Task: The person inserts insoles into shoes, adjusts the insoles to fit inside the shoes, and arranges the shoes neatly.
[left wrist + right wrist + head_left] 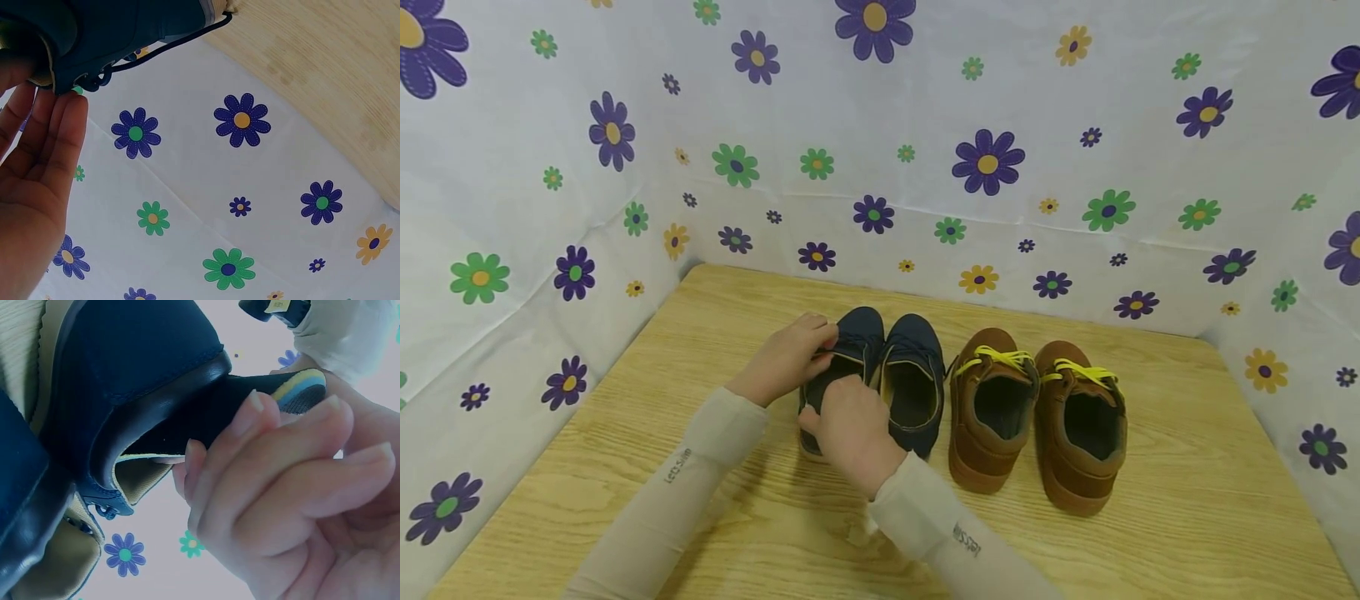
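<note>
Two navy lace-up shoes stand side by side on the wooden table, and both hands work at the left navy shoe [861, 325]. My left hand [786, 358] grips that shoe near the laces, with the thumb at the opening and the fingers along the outer side of its upper [125, 31]. Over the heel, my right hand [861, 425] holds the end of a dark insole [300, 390] with yellow and blue layers, its fingers curled. The insole's other end runs into the shoe, hidden inside. The right navy shoe [913, 333] sits close beside it.
To the right stand two brown shoes [988, 425] [1078, 467] with yellow laces, toes away from me. They rest on a light wood-grain table [1195, 500]. White cloth with printed flowers [1045, 100] closes off the back and sides.
</note>
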The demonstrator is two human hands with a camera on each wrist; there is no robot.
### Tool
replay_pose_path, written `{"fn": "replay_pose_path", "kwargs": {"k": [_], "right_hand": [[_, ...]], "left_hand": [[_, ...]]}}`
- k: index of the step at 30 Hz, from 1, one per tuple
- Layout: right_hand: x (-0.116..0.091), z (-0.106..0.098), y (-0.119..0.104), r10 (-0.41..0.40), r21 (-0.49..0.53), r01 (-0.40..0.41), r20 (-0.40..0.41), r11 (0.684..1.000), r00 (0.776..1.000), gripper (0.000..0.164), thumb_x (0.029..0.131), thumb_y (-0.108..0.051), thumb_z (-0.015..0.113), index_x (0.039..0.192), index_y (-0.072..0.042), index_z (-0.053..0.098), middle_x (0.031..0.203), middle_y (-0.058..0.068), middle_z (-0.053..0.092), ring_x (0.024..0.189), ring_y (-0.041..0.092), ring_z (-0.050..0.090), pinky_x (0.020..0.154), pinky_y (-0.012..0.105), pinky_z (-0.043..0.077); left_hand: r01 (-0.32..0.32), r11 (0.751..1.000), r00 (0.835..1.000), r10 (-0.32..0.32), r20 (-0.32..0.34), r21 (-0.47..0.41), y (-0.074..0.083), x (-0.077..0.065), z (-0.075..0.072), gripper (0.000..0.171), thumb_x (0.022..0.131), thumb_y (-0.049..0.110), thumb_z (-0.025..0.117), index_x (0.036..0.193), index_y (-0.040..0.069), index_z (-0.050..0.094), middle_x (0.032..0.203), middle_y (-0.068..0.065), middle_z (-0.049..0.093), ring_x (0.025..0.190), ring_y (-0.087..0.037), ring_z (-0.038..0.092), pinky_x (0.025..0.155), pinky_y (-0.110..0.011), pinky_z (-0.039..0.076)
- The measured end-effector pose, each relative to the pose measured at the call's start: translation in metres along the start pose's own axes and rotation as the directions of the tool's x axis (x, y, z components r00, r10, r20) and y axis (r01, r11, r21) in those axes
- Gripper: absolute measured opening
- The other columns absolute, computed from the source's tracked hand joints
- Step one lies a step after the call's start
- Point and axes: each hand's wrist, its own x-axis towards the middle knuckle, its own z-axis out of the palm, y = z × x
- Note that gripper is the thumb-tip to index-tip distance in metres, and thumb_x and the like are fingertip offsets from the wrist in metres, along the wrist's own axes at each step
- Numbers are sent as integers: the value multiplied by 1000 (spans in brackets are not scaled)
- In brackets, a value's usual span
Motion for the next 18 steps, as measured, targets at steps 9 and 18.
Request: {"fn": "replay_pose_path", "kwargs": {"k": [9,18], "right_hand": [[14,4,5,8,-4,-8,-14,1000,1000,54,90,-47,64,52,-12,47,56,1,44,39,11,44,35,19,31],[30,3,3,79,73,-82,39,994,996,43,90,-47,64,68,-9,61,69,5,55,50,17,55,41,26,41]], "left_hand": [[-8,1000,1000,8,4,9,0,0,1,23,84,3,73,82,9,50,82,-3,49,76,-20,44,64,-34,41],[-7,1000,1000,7,-2,-2,0,0,1,23,84,1,72,81,9,50,81,-3,49,76,-20,44,65,-34,40]]}}
